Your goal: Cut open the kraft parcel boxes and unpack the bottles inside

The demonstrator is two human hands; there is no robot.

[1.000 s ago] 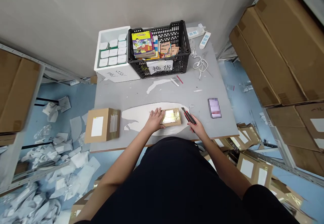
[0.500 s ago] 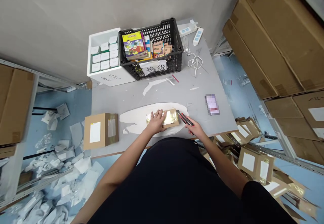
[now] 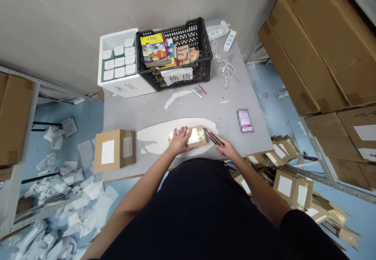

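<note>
Two bare hands, left grip (image 3: 179, 141) released, flat on a small kraft-and-gold-foil mailer (image 3: 196, 136) atop white paper (image 3: 154, 134) on the grey desk (image 3: 205, 109), right grip (image 3: 226, 149) clenched around a slim black-and-red utility knife (image 3: 213, 137)

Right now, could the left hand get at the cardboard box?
Probably yes: the left hand, resting on a gold packet, has only a flat white patch between it and the cardboard box.
</note>
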